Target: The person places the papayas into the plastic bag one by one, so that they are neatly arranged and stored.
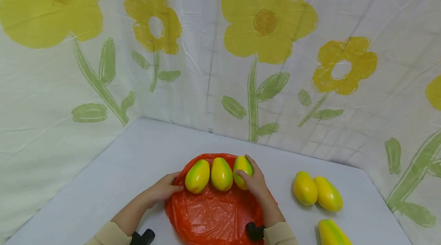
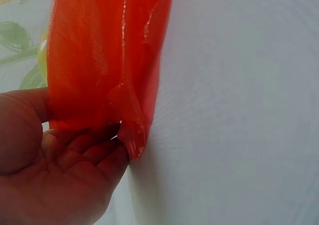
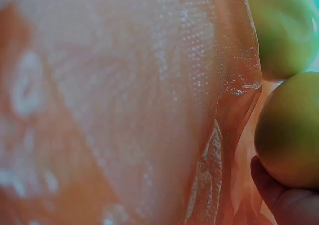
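Observation:
A red plastic bag point(image 1: 217, 214) lies spread open on the table, with two yellow-green mangoes point(image 1: 198, 177) side by side at its far inner side. To their right, my right hand point(image 1: 255, 182) grips a third mango point(image 1: 242, 171) between thumb and fingers. In the right wrist view, the thumb presses on that mango point(image 3: 291, 130), and part of the bag fills much of the picture. My left hand point(image 1: 167, 188) holds the left rim of the bag. The left wrist view has the thumb on one side of the red plastic point(image 2: 94, 60) and the fingers behind it.
Two more mangoes point(image 1: 305, 188) lie touching on the table point(image 1: 134, 160) to the right of the bag. Another mango point(image 1: 333, 233) is nearer, cut off by the frame's lower edge. A flower-printed curtain point(image 1: 193, 84) hangs behind the table and along its sides.

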Demonstrator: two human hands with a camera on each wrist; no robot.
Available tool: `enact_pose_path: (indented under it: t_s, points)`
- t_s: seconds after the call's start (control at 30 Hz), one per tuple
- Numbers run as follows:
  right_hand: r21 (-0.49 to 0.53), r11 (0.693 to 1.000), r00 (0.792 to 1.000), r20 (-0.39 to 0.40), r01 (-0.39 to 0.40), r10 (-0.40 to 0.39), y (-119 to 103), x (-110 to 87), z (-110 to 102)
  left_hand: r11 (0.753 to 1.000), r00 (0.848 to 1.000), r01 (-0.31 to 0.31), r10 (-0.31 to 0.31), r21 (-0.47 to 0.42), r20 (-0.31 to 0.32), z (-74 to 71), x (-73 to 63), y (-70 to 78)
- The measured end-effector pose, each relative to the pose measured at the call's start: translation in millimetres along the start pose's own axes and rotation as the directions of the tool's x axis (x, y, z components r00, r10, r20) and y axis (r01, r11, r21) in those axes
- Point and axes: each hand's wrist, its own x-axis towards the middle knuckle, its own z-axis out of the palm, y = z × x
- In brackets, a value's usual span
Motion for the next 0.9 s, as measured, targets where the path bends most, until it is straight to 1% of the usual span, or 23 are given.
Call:
enact_pose_path:
  t_s: [0.23, 0.43, 0.67, 0.9]
  points:
    - [-0.003, 1.000, 1.000, 0.016, -0.024, 0.024, 6, 1.8, 1, 1.000, 1.000, 0.005, -0.005, 0.007, -0.006, 0.9, -0.5, 1.4]
    - [-0.016, 1.000, 0.999, 0.028, -0.018, 0.019, 10, 2.8, 1, 1.000, 1.000, 0.012, -0.012, 0.017, -0.012, 0.8, 0.3, 2.1]
    - [-0.020, 1.000, 0.999, 0.049, 0.004, -0.003, 11, 3.5, 2, 1.000, 1.000, 0.007, -0.007, 0.006, -0.008, 0.2, 0.4, 2.0]
    - [-0.041, 0.999, 0.998, 0.070, -0.001, 0.004, 12, 2.3, 2, 1.000, 1.000, 0.017, -0.017, 0.008, -0.008, 0.2, 0.1, 0.7]
